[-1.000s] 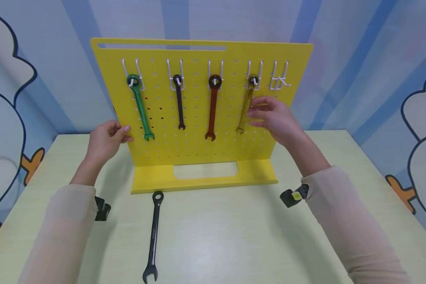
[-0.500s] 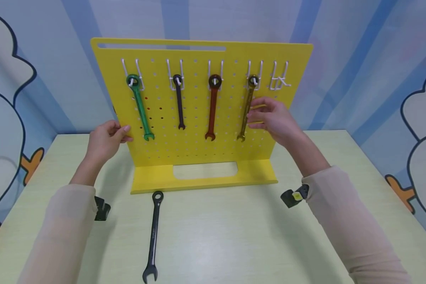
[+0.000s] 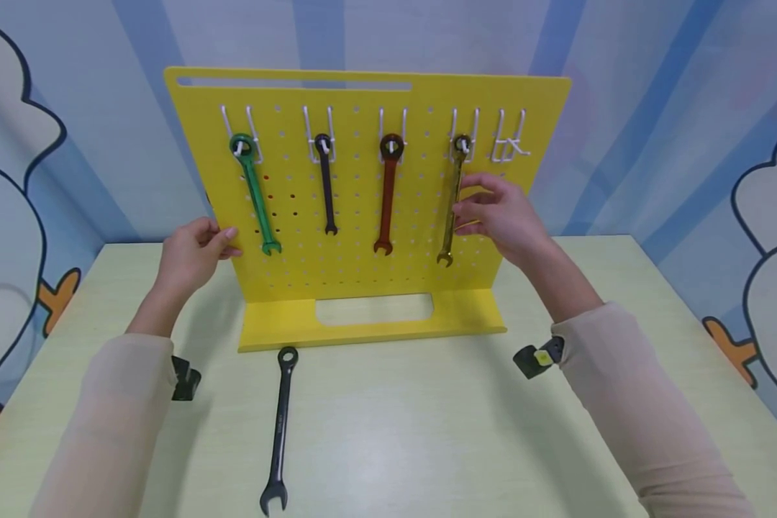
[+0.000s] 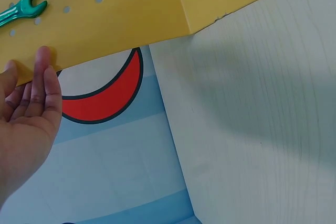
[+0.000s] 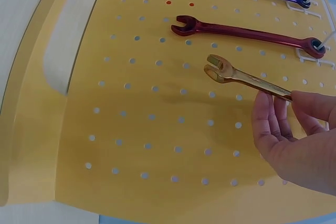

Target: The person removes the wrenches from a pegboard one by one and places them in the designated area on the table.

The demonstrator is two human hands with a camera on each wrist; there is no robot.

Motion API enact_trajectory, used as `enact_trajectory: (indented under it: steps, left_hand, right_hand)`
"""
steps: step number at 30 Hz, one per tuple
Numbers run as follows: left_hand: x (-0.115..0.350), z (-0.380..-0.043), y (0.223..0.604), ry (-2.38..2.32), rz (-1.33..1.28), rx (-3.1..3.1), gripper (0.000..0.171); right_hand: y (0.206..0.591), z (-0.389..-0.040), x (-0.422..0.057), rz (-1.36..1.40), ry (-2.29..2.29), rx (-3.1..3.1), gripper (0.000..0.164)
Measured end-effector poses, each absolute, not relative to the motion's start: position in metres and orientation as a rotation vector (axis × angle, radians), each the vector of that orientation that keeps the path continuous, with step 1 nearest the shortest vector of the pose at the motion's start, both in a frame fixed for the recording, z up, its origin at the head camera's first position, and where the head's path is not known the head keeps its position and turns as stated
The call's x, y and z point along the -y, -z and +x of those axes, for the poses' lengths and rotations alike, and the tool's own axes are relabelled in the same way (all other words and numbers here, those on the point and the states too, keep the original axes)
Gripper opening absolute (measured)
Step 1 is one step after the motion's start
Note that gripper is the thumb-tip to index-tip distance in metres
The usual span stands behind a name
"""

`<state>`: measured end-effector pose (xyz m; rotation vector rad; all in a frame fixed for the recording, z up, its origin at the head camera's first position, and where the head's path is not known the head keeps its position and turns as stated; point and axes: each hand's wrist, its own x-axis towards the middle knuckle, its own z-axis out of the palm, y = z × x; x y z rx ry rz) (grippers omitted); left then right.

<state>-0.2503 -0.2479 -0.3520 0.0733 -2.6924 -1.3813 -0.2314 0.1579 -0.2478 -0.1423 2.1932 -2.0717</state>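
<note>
A yellow pegboard (image 3: 362,266) stands upright on its base. My left hand (image 3: 194,252) holds its left edge, thumb on the front face; the left wrist view shows that hand (image 4: 31,108) at the same edge. A gold combination wrench (image 3: 451,208) hangs by its ring end on a white hook at the right. My right hand (image 3: 501,216) pinches its shaft between thumb and fingers. In the right wrist view the open end of the gold wrench (image 5: 252,81) tips out from the board, with my right hand (image 5: 299,135) around the shaft's middle.
Green (image 3: 257,201), dark purple (image 3: 327,191) and red (image 3: 388,201) wrenches hang left of the gold one. A white hook (image 3: 510,147) at the far right bears no wrench. A large black wrench (image 3: 281,424) lies on the pale table (image 3: 388,439) before the board.
The gold wrench's lower end has swung down and slightly right, out from the board, with my right hand's fingers on it. My left hand has stayed at the board's edge.
</note>
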Motion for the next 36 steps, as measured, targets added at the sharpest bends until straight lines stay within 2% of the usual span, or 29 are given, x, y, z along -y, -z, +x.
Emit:
enact_trajectory:
  steps: [3,13,36]
  left_hand:
    - [0.256,-0.262,0.365,1.393,0.088,2.682,0.042]
    - [0.226,-0.222,0.318,1.312,0.042,2.739,0.042]
    - [0.226,-0.220,0.316,1.287,0.024,2.742,0.040]
  right_hand:
    - [0.247,-0.231,-0.158,-0.151,2.063,-2.212,0.024]
    - [0.243,-0.228,-0.159,-0.142,2.020,-2.253,0.022]
    - [0.231,-0.210,-0.160,-0.248,1.955,-2.249,0.022]
